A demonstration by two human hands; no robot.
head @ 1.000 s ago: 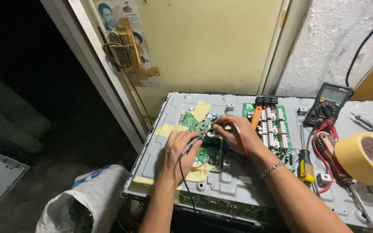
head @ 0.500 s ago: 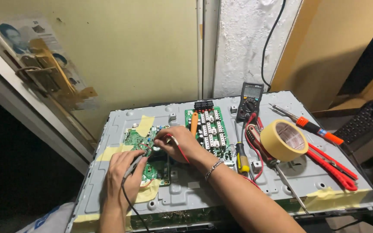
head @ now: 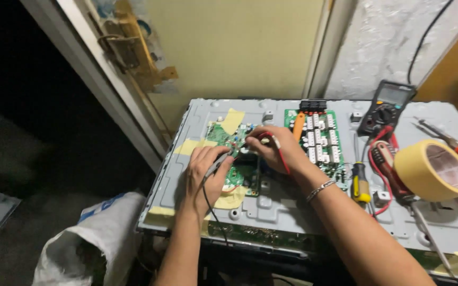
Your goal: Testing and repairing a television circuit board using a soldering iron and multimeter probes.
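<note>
head view, left hand (head: pixel 207 172) grip clamped on black probe (head: pixel 216 164), right hand (head: pixel 274 150) on red probe (head: pixel 269 139), green board (head: pixel 228 139) mid-panel

The panel (head: pixel 292 206) is bare grey sheet metal, matt, with stamped ribs and holes. Two boards (head: pixel 322 140) on it look like green glossy laminate studded with white plastic parts. Matt yellowish paper tape patches (head: pixel 232 121) stick to the metal; the tape roll (head: pixel 434 170) has the same dull paper look. The left hand (head: pixel 207 175) holds a black plastic probe (head: pixel 216 165), the right hand (head: pixel 274 151) a red one (head: pixel 271 139). The meter (head: pixel 387 107) is dark matt plastic. A metal bracelet (head: pixel 320 189) shines. The wall (head: pixel 382 37) is rough white plaster.
</note>
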